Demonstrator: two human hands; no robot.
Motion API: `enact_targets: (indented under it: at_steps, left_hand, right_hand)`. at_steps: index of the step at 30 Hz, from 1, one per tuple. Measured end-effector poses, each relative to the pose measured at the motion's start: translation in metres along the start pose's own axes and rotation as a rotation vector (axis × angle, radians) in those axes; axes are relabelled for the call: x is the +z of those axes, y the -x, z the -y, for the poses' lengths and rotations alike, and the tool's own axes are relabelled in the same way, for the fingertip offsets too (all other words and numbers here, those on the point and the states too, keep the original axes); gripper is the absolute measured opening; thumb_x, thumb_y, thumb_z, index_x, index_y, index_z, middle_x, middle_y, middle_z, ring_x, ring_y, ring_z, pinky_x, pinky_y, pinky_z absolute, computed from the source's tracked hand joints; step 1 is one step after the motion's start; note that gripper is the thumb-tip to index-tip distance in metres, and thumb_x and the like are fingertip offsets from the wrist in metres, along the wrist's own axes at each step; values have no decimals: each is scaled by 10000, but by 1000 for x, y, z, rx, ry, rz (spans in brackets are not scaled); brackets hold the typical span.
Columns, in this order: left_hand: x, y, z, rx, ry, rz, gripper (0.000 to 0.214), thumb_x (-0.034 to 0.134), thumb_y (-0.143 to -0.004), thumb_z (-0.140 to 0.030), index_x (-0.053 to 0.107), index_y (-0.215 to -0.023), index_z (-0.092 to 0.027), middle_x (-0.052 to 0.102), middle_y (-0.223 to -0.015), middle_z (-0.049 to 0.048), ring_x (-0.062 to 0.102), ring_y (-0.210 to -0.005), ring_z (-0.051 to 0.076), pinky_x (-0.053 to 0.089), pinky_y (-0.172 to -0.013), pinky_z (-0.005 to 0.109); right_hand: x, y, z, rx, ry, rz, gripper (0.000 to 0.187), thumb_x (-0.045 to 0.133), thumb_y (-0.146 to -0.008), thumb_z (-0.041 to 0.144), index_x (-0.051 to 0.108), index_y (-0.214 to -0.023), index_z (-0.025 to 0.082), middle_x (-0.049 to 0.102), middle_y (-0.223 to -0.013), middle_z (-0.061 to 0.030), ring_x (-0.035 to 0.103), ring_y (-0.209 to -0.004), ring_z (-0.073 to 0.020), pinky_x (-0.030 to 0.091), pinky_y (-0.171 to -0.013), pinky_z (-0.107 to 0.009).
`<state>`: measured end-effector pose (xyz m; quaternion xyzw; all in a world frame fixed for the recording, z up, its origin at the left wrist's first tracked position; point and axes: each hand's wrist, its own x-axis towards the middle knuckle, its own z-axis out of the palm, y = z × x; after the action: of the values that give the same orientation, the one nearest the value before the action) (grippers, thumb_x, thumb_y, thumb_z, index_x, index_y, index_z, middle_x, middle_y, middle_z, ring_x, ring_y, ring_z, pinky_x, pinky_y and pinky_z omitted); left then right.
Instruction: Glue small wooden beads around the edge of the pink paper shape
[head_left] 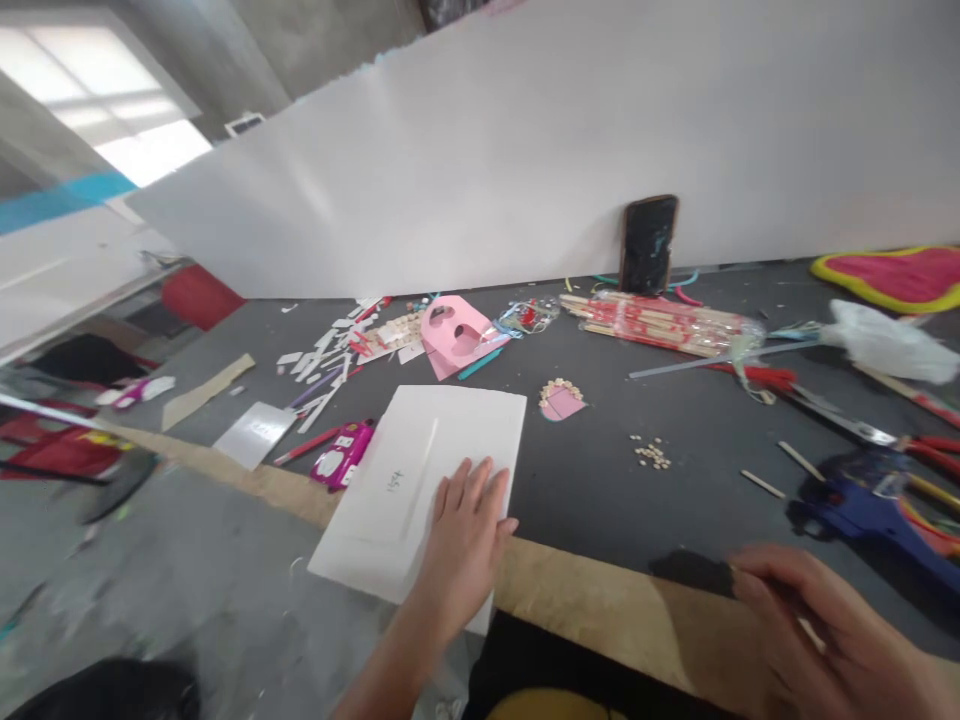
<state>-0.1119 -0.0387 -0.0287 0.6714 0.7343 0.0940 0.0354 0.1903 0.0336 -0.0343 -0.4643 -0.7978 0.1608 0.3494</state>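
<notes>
My left hand [469,525] lies flat on a white sheet or thin board [390,430] with a small handwritten mark, its fingers stretched out. The sheet hangs partly over the table's front edge. At the lower right, my right hand [832,630] is closed, thumb and forefinger pinched together. By its fingertips is a dark patch [690,570]; I cannot tell whether it is a held thing or a shadow. Beyond the sheet lies a small pink piece edged with wooden beads [562,400]. Several loose beads [652,453] lie to its right.
A blue glue gun [877,515] and red-handled pliers [847,415] lie at the right. A phone [648,245] leans on the white partition [480,150]. Packaged sticks [667,325], a pink cut-out [454,335], white strips [322,350] and a magenta tool [343,455] lie about.
</notes>
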Motion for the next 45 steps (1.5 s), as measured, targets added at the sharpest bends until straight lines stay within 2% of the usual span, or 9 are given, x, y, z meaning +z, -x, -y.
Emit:
enact_targets:
  at_steps: [4, 7, 11, 16, 18, 29, 34, 40, 45]
  left_hand:
    - [-17, -16, -18, 59, 356, 10, 369, 464, -904, -259, 522, -1268, -236, 506, -1362, 122, 415, -1296, 273, 372, -1042, 493]
    - [-29, -36, -49, 170, 774, 246, 274, 517, -881, -259, 632, -1130, -265, 601, -1218, 74, 558, -1129, 212, 489, -911, 327]
    - [-26, -69, -85, 240, 1009, 490, 221, 542, -871, -276, 699, -1011, -208, 678, -998, 54, 642, -902, 186, 502, -790, 281]
    - [-10, -114, -84, 306, 675, 94, 155, 559, -854, -204, 688, -939, -196, 682, -921, 46, 622, -847, 181, 481, -779, 303]
    - [-4, -127, -79, 406, 440, 33, 192, 554, -855, -168, 667, -1008, -196, 677, -995, 57, 598, -956, 204, 460, -860, 339]
    - [23, -146, -89, 526, 212, 49, 156, 530, -881, -193, 685, -892, -173, 666, -917, 68, 571, -913, 222, 429, -846, 358]
    - [23, -143, -91, 543, 218, 74, 147, 558, -872, -235, 694, -838, -188, 663, -898, 52, 575, -895, 208, 434, -834, 344]
    - [20, -144, -95, 519, 234, 65, 176, 536, -877, -207, 712, -873, -208, 669, -909, 44, 576, -883, 199, 434, -830, 343]
    - [20, -143, -104, 553, 226, 63, 225, 525, -862, -163, 725, -933, -240, 668, -959, 47, 554, -909, 222, 431, -813, 360]
  right_hand:
    - [-1, -9, 20, -28, -76, 18, 85, 490, -898, 294, 559, -902, 246, 654, -823, -19, 650, -719, -153, 525, -626, -229]
    - [4, -17, 34, -47, -137, 38, 79, 478, -901, 209, 551, -895, 239, 639, -848, -29, 638, -767, -150, 515, -668, -235]
    - [8, -20, 37, -88, -109, -9, 101, 469, -908, 177, 557, -911, 225, 627, -918, -65, 627, -857, -166, 511, -716, -263]
    - [-3, -31, 10, -71, 154, 52, 132, 419, -931, 193, 546, -894, 205, 639, -819, -45, 624, -777, -169, 493, -691, -284]
    - [-5, -41, -2, -84, 253, 152, 168, 388, -939, 186, 550, -897, 193, 645, -814, -54, 623, -766, -176, 490, -678, -289]
    - [17, -80, -17, -150, 310, 306, 233, 422, -862, 67, 627, -912, 166, 656, -844, -77, 611, -810, -197, 475, -734, -303]
    - [-11, -68, -12, -164, 278, 242, 213, 408, -910, 162, 604, -996, 168, 648, -981, -96, 615, -902, -204, 496, -781, -323]
    - [-57, -30, -26, -131, 331, -18, 197, 434, -923, 261, 581, -1039, 201, 640, -1027, -98, 622, -938, -241, 502, -802, -377]
    - [-69, 5, -41, -40, 383, -107, 171, 471, -911, 279, 586, -1024, 222, 642, -1022, -96, 629, -925, -253, 501, -798, -384]
